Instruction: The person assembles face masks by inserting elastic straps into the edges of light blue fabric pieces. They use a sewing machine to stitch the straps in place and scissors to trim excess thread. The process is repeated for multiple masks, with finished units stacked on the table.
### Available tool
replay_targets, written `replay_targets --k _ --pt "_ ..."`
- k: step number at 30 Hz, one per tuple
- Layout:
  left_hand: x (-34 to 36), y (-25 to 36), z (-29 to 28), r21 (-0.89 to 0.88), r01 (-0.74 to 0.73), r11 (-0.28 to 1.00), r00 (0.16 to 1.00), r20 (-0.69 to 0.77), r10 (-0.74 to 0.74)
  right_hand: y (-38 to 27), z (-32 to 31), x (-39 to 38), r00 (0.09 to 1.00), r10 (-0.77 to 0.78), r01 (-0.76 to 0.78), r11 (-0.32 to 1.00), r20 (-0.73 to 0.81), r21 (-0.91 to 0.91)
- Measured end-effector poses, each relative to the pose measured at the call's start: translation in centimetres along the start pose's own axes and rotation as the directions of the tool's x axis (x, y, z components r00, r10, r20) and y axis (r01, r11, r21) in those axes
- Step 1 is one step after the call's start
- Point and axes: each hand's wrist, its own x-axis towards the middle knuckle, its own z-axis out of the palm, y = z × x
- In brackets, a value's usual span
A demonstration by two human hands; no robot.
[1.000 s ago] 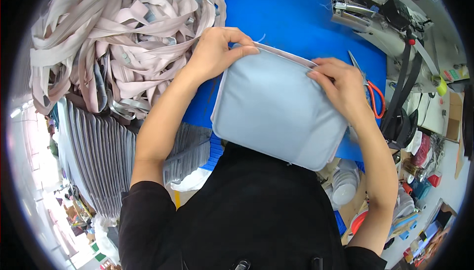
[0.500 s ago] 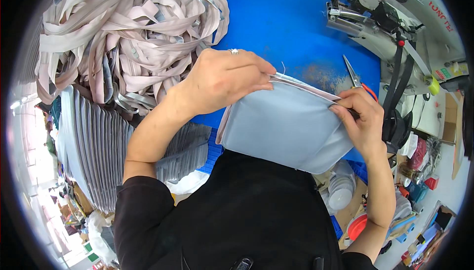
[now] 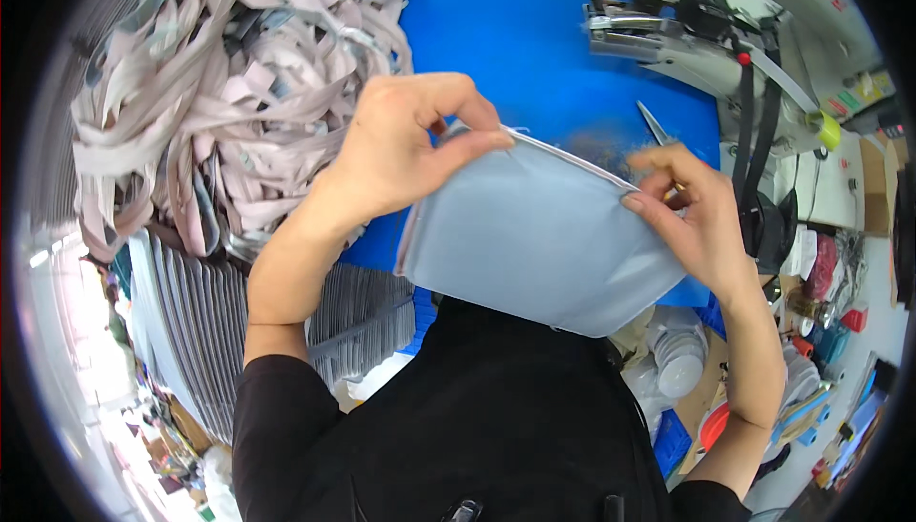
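Note:
A light blue-grey rectangular fabric panel [image 3: 544, 236] with a pinkish edging hangs tilted between my hands, in front of my chest. My left hand [image 3: 410, 140] pinches its upper left corner between thumb and fingers. At the upper right corner, my right hand [image 3: 692, 212] grips the edge with the thumb on the near face. The far face of the panel is hidden. Just beyond my right hand lie scissors [image 3: 653, 123] on the blue tabletop [image 3: 496, 35], their handles hidden behind that hand.
A tangled heap of pink and grey fabric strips [image 3: 258, 93] covers the far left. Below it stand stacks of folded grey panels [image 3: 191, 312]. A sewing machine [image 3: 668, 45] stands at the far right. White plastic containers [image 3: 679, 365] and a blue bin [image 3: 673, 441] sit lower right.
The left thumb has come round onto the near face of the panel at its corner. My right fingers have shifted along the edge. The whole view has turned slightly.

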Motion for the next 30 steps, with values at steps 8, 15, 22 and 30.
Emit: replay_targets --k 8,15,22,30 --pt "11.1 -2.2 -1.7 0.045 0.065 0.997 0.976 0.203 -0.073 2.1 0.2 3.0 0.999 0.011 -0.001 0.966 -0.038 0.259" --pt "19.1 -9.0 0.3 -0.118 0.055 0.991 0.926 0.377 -0.006 3.3 5.3 5.5 0.946 0.322 -0.186 0.628 -0.035 0.755" --pt "22.6 -13.3 2.3 -0.140 -0.131 0.981 0.947 0.276 0.166 3.1 5.7 7.7 0.909 0.412 -0.165 0.502 -0.067 0.849" --pt "24.2 -14.3 2.7 -0.152 -0.143 0.978 0.942 0.282 0.182 2.9 5.8 8.6 0.882 0.460 -0.161 0.491 -0.098 0.856"
